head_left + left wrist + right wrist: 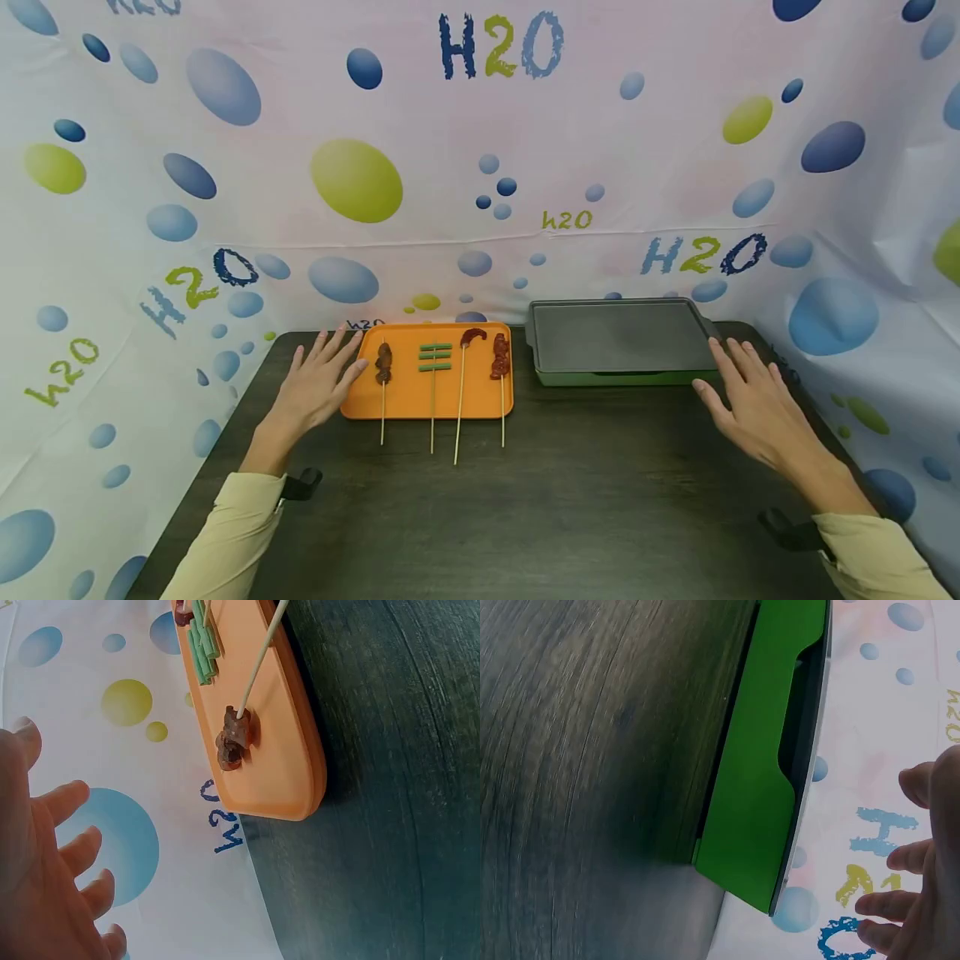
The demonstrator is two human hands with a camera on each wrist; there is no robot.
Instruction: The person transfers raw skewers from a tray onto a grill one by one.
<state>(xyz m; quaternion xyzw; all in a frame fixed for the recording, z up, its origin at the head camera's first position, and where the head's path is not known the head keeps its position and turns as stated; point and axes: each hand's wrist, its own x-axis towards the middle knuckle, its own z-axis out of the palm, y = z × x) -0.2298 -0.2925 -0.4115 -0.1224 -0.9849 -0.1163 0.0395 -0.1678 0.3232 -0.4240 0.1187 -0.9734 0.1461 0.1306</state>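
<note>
Hovering, fingers spread: left hand [317, 386] at nine o'clock of the tray [408, 402], right hand [761, 412] at four o'clock of the griddle [618, 337].

From the head we look forward and down at the orange tray [405, 400]; our left-wrist view, nearer and turned sideways, shares its left end; our right-wrist view, also close and sideways, shares the green-sided griddle [742, 772] right of the tray.

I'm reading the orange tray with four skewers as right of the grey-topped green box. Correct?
No, the side is wrong: the head view shows the orange tray with four skewers left of the grey-topped green box.
</note>
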